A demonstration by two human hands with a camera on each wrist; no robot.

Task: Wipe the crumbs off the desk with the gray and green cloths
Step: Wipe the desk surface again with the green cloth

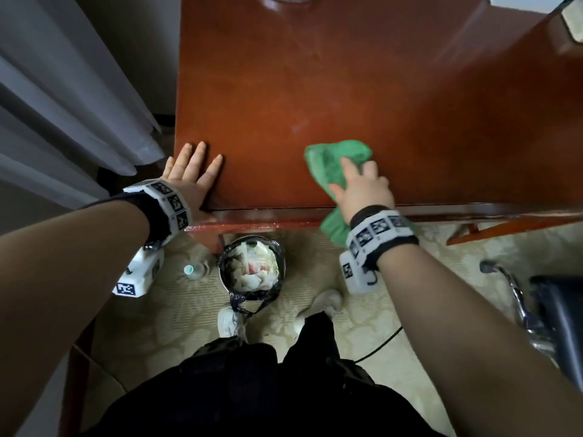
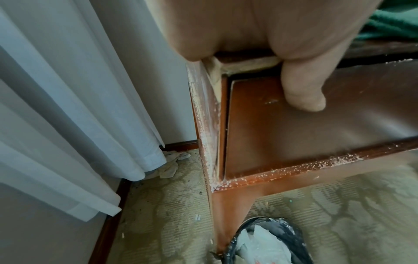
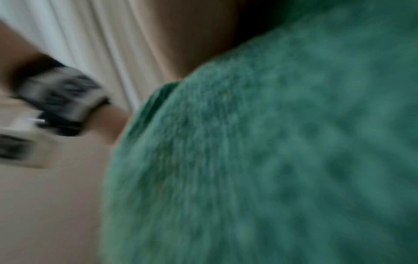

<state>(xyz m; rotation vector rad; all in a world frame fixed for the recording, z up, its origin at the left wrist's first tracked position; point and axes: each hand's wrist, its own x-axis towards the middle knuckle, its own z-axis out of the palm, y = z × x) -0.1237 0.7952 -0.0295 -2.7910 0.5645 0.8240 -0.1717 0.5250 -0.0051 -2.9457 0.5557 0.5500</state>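
The red-brown desk [image 1: 315,89] fills the upper part of the head view. My right hand [image 1: 362,184] grips the crumpled green cloth [image 1: 331,162] at the desk's front edge, and part of the cloth hangs over the edge below my wrist. In the right wrist view the blurred green cloth [image 3: 271,151] fills most of the picture. My left hand [image 1: 192,171] lies flat with straight fingers on the near left corner. Its thumb [image 2: 303,89] hangs over the drawer front. Pale crumbs [image 2: 294,167] dot the ledge under the drawer. No gray cloth is in view.
A bin [image 1: 250,266] lined with a black bag and full of paper stands on the carpet under the desk's front edge. A small bottle [image 1: 192,269] lies left of it. White curtains [image 1: 63,105] hang at the left. A black chair [image 1: 552,310] stands at the right.
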